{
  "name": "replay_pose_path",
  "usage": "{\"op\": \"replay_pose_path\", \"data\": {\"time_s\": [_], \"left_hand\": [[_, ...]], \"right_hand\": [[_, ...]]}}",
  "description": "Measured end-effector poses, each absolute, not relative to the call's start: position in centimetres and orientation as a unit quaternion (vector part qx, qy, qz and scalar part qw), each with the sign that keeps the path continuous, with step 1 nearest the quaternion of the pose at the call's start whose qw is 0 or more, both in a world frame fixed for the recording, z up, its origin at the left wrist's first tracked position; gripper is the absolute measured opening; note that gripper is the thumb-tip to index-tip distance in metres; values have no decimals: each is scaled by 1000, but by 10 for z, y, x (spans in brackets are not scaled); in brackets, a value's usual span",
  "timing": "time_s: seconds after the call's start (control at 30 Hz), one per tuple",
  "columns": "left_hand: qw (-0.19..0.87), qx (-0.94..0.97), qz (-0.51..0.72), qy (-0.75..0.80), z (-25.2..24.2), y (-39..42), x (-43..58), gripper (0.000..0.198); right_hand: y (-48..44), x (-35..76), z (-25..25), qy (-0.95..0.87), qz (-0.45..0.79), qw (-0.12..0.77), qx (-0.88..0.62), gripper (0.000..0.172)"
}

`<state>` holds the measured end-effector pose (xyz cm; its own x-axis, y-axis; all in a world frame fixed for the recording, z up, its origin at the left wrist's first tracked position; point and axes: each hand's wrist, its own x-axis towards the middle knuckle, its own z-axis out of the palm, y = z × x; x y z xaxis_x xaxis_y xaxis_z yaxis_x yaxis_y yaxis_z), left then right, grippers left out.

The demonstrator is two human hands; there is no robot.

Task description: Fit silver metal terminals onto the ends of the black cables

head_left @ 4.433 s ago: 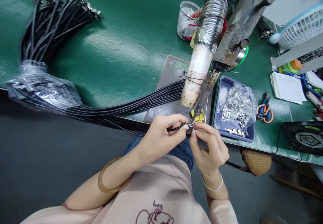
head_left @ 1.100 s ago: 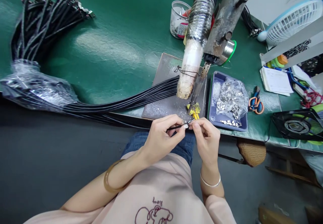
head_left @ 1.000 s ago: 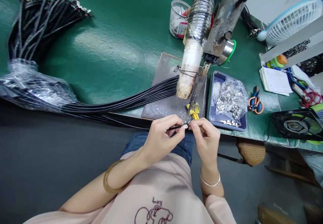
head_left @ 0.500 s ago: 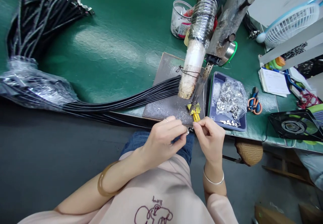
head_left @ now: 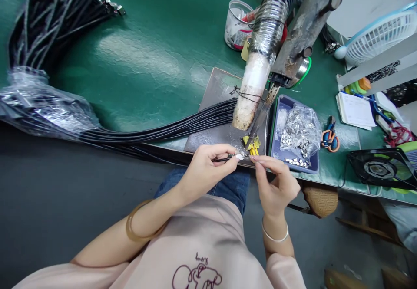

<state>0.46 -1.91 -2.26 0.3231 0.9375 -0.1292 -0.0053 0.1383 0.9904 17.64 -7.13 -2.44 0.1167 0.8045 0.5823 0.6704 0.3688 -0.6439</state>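
We judge this positioning: left hand [head_left: 208, 167] pinches black cable [head_left: 221, 159] — right hand [head_left: 276, 181] pinched narrow, hold unclear; steadiness seems needed.

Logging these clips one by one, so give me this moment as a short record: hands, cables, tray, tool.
Left hand: pinches a black cable near its metal end
Right hand: at that end; grip unclear
Cable bundle: mostly left of the hands, partly wrapped in clear plastic
Blue tray: on the green table, holding small metal parts
Pliers: right of the tray
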Motion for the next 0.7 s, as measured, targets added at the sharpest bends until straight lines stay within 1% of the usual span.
{"op": "replay_pose_path", "data": {"time_s": [0.1,0.2,0.47,0.57,0.7], "left_hand": [[585,552,396,442,-22,-17,7,16],[557,573,399,451,-23,-17,9,15],[491,615,414,458,-17,-16,9,15],[479,625,418,454,-12,-15,8,15],[492,621,399,462,-14,-15,7,14]], "right_hand": [[-64,172,-28,-708,38,472,-524,22],[-60,170,-31,-717,16,472,-513,25],[-57,169,-30,-709,7,474,-523,24],[-57,167,-27,-708,7,473,-524,25],[-60,169,-28,-715,27,470,-517,23]]}}
